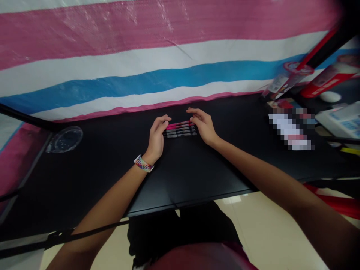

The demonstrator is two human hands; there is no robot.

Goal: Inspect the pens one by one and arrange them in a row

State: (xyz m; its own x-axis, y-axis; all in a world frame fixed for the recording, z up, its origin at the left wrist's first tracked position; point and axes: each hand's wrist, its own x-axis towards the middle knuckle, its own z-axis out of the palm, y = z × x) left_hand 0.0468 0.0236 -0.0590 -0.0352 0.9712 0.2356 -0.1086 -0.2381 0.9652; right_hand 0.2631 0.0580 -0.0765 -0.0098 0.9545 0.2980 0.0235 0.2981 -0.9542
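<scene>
Several pens (180, 129) lie side by side in a row on the black table (180, 180), the far ones with pink or red parts and the nearer ones clear and dark. At their left ends is my left hand (158, 137), with a multicoloured band on the wrist; its thumb and fingers are bent around the ends of the pens. My right hand (204, 125) is at the right ends, thumb and index finger at the red pen's tip. The row of pens sits between the two hands.
A clear round lid or container (68, 139) lies at the table's left. At the right stand a clear cup (284, 80) and a red-and-white bottle (327, 79), near a white egg-shaped object (330, 97) and a white device (344, 118). Striped sheeting (157, 80) hangs behind.
</scene>
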